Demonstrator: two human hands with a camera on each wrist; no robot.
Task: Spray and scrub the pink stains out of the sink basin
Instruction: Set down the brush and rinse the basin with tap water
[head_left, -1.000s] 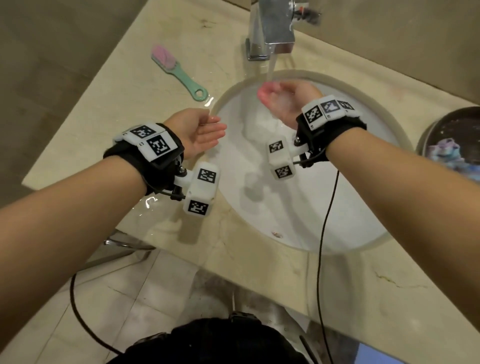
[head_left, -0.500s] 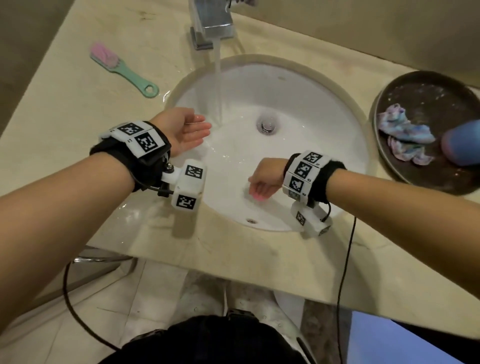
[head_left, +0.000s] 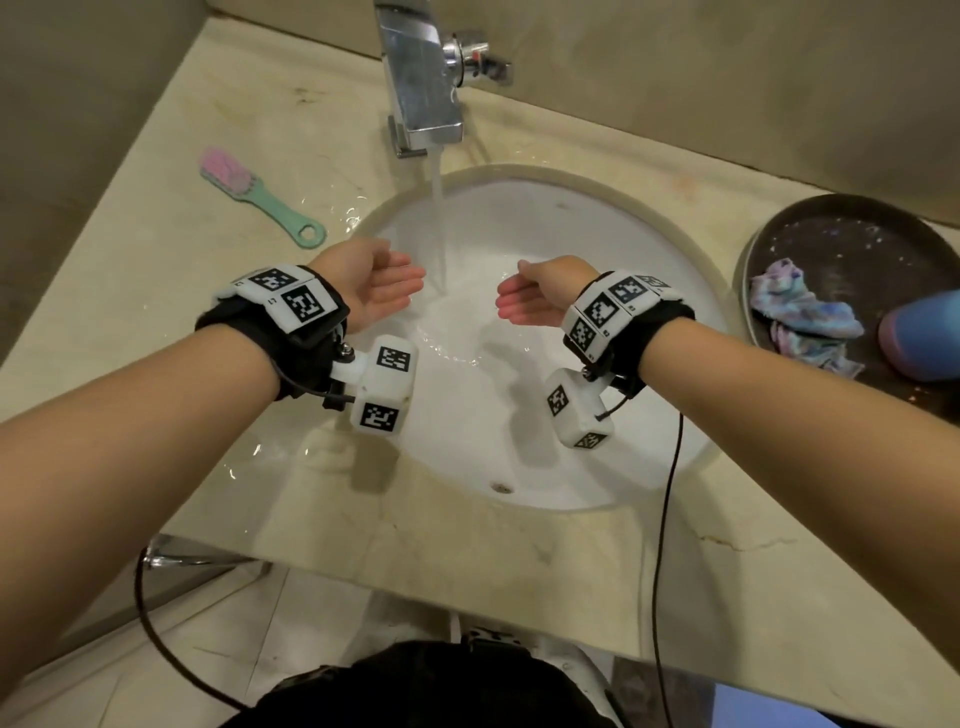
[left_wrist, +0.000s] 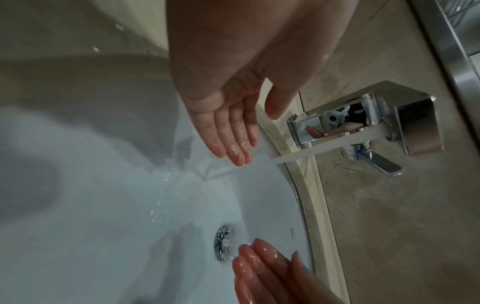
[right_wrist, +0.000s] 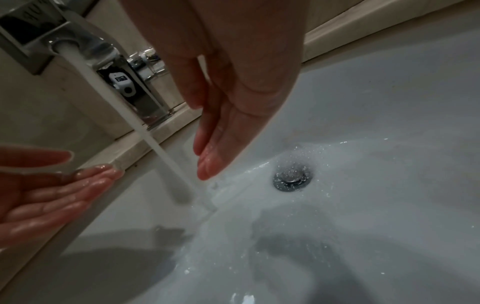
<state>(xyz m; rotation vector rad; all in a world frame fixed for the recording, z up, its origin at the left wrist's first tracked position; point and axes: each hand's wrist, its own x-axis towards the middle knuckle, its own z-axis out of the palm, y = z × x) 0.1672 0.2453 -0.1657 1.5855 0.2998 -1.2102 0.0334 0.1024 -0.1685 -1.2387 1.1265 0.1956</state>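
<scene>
Bare forearms were noted, no sleeves. A black wrist strap (head_left: 311, 332) topped with white blocks printed with black square markers was worn on each wrist. A white marker-printed camera cube (head_left: 384, 384) was bracketed at each strap's 6 o'clock side. Thin black cables (head_left: 662, 519) were seen trailing down.

White oval sink basin (head_left: 545, 457) set under beige stone counter, wet, water sheeting across bottom. Chrome drain (right_wrist: 292, 179) at centre, splashed with droplets. Small overflow hole (head_left: 501, 488) on near wall. Pink-bristled scrub brush (head_left: 254, 195) (green handle) lies flat on counter, left of basin.
</scene>
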